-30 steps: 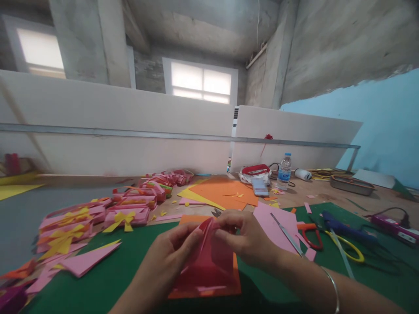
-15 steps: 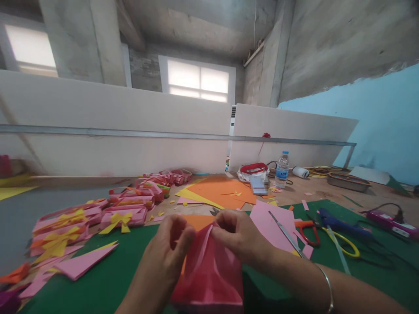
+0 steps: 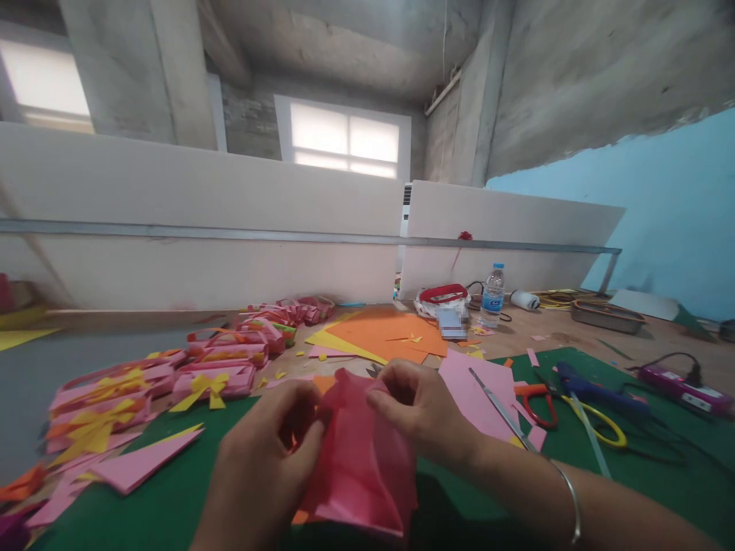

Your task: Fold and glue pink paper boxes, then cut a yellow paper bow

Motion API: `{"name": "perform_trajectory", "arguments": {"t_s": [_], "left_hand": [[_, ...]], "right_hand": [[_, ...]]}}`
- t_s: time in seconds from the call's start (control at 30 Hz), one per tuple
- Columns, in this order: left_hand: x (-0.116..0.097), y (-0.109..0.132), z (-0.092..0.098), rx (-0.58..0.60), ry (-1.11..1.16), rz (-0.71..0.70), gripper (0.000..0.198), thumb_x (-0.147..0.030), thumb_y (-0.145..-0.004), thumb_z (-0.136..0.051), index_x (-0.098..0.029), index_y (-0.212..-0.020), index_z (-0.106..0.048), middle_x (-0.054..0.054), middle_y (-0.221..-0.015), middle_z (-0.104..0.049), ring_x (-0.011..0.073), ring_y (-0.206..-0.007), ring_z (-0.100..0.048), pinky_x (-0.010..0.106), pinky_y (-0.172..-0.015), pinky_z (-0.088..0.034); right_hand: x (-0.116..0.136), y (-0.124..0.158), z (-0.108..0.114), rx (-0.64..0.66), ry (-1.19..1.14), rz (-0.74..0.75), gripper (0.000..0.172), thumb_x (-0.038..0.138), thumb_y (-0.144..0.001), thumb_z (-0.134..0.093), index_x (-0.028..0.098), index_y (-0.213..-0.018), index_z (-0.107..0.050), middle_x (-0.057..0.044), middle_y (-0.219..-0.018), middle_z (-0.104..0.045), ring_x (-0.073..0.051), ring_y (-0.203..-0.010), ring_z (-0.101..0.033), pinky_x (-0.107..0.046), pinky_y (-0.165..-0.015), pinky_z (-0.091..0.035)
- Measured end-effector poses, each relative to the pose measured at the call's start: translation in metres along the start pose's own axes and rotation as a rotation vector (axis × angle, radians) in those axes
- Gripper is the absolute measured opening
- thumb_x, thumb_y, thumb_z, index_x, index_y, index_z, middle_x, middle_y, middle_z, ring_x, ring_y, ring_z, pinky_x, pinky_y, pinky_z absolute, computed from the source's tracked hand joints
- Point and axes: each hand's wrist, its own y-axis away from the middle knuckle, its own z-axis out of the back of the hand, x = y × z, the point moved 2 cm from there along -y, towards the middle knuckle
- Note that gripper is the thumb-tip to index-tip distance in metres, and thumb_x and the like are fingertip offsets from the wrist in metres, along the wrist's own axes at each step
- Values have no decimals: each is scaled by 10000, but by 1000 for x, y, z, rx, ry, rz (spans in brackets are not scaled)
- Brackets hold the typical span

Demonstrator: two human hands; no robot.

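Note:
Both my hands hold a folded red-pink paper piece (image 3: 361, 459) up over the green cutting mat (image 3: 189, 490). My left hand (image 3: 269, 451) pinches its upper left edge, thumb and fingers closed on the paper. My right hand (image 3: 419, 409) grips the top right edge, fingers curled; a thin bangle sits on that wrist. An orange sheet (image 3: 325, 383) peeks out beneath the paper. The paper's lower part hangs open like a pouch.
Pink paper boxes with yellow bows (image 3: 200, 379) lie at the left. Orange and yellow sheets (image 3: 390, 337) lie behind. Pink sheets (image 3: 476, 386), a metal ruler (image 3: 497, 402), scissors (image 3: 574, 413), a glue gun (image 3: 597, 390) and a water bottle (image 3: 492, 295) are to the right.
The red-pink paper has been lifted off the orange sheet and turned; its top now bulges between my hands, and my left fingers have closed further round its edge.

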Motion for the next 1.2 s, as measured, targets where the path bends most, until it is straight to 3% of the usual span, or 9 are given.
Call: {"name": "perform_trajectory", "arguments": {"t_s": [0.13, 0.27, 0.37, 0.47, 0.57, 0.73, 0.87, 1.07, 1.2], "left_hand": [[5, -5, -1, 83, 266, 145, 314, -337, -685, -560, -258, -986, -603, -5, -850, -690, 219, -819, -633, 284, -702, -488], [15, -8, -6, 172, 477, 242, 332, -328, -632, -593, -225, -943, -642, 24, -937, -703, 249, -909, -631, 309, -746, -509], [15, -8, -7, 272, 560, 297, 245, -366, -665, -585, -214, -849, -638, 37, -937, -689, 239, -875, -635, 303, -692, -510], [9, -5, -10, 461, 717, 397, 207, -356, -675, -565, -216, -823, -601, 13, -854, -691, 198, -729, -649, 274, -604, -494], [1, -3, -14, 547, 688, 340, 220, -330, -672, -581, -213, -857, -598, -1, -782, -691, 170, -652, -626, 258, -592, -472], [3, -3, -21, 530, 655, 279, 300, -453, -721, -588, -182, -835, -645, 9, -713, -670, 174, -659, -602, 244, -570, -469], [7, -4, -22, 478, 635, 277, 321, -478, -716, -594, -183, -823, -663, -3, -679, -666, 161, -600, -581, 221, -505, -449], [9, -3, -25, 454, 569, 186, 264, -411, -769, -510, -196, -796, -660, 26, -780, -707, 211, -749, -636, 295, -675, -494], [9, 1, -25, 281, 325, 113, 158, -326, -762, -496, -236, -877, -555, 12, -839, -699, 206, -796, -651, 284, -702, -480]], "right_hand": [[-4, -4, 3, -27, 8, -5, 105, 179, -732, -558, 162, -656, -488, 55, -576, -414, -74, -537, -368, -195, -482, -299], [-5, -6, 4, -28, -17, -5, 65, 168, -730, -544, 160, -674, -511, 50, -588, -442, -76, -538, -392, -194, -487, -312], [-5, -6, 4, -29, -27, -5, 47, 166, -732, -537, 154, -688, -523, 40, -601, -471, -79, -548, -414, -192, -494, -328], [-3, -6, 5, -39, -26, 11, 40, 143, -722, -525, 156, -685, -518, 47, -592, -459, -76, -540, -403, -188, -484, -322], [-3, -5, 6, -54, -11, 33, 51, 112, -709, -511, 156, -696, -533, 54, -581, -451, -74, -529, -403, -182, -474, -318], [-3, -4, 4, 45, 66, 180, 257, 83, -741, -512, 181, -939, -645, 40, -637, -554, -75, -533, -449, -188, -517, -365], [0, -3, 2, 91, 194, 338, 155, 127, -757, -604, 189, -866, -694, -6, -758, -638, -107, -649, -532, -213, -598, -410], [-2, -2, 2, 94, 364, 306, 207, 194, -665, -742, 194, -869, -708, -33, -807, -633, -147, -724, -568, -244, -637, -433], [1, 2, 1, 11, 366, 288, 133, 113, -727, -643, 187, -816, -709, -22, -758, -608, -122, -667, -566, -216, -587, -422]]}}
